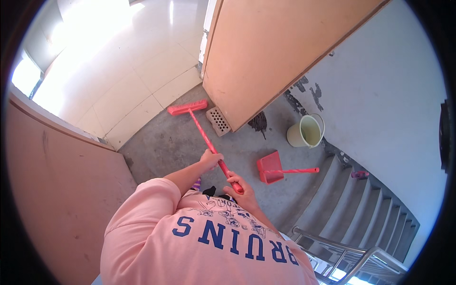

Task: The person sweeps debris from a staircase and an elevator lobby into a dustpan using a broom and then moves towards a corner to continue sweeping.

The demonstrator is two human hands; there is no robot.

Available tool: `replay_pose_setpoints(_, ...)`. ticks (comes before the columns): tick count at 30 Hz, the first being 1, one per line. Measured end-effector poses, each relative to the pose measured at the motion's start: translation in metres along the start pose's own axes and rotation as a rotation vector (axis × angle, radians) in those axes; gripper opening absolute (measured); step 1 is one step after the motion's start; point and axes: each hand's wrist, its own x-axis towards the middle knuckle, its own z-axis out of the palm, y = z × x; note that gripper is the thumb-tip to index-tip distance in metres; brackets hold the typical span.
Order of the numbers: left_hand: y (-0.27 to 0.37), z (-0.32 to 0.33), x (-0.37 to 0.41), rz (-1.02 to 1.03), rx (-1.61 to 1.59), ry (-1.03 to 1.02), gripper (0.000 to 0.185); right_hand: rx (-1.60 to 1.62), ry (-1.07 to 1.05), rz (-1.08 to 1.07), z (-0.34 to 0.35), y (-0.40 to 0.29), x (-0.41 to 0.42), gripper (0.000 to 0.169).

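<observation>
A red push broom (201, 129) slants across the view, its handle running from my waist to the bristled head (187, 107) near the tiled doorway. My left hand (211, 159) is shut around the handle partway along. Closer to my body, my right hand (241, 186) wraps the thick grip near the handle's end. The bristles face away from me, beside the tile edge; whether they touch the floor I cannot tell. To the right, a red long-handled dustpan (270, 166) rests on the concrete floor, its handle pointing toward the stairs.
A perforated brick (218, 121) sits against the open door (278, 46). Behind it lies a dark mop head (259, 123). A pale bucket (298, 132) stands by the wall. Concrete stairs (342, 203), a pink bottle-like object (359, 174) and a metal railing (367, 254) are at right. Another door panel (67, 185) is left.
</observation>
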Motion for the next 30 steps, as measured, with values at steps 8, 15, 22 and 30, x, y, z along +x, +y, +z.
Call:
replay_pose_setpoints(8,0.008,0.007,-0.019,-0.077,0.057,-0.178,0.033,-0.014,-0.028,0.018,-0.023,-0.019,-0.024,0.023)
replay_pose_setpoints(15,-0.022,0.023,-0.009,-0.286,0.119,-0.339,0.034,-0.046,-0.005,0.086,-0.042,-0.045,-0.064,0.024)
replay_pose_setpoints(22,-0.033,0.039,-0.019,-0.393,0.318,-0.548,0.04,-0.085,-0.07,0.117,-0.073,-0.062,-0.106,0.027)
replay_pose_setpoints(30,-0.056,0.107,-0.065,-0.483,0.405,-0.657,0.062,-0.104,-0.081,0.119,-0.129,-0.061,-0.179,0.023)
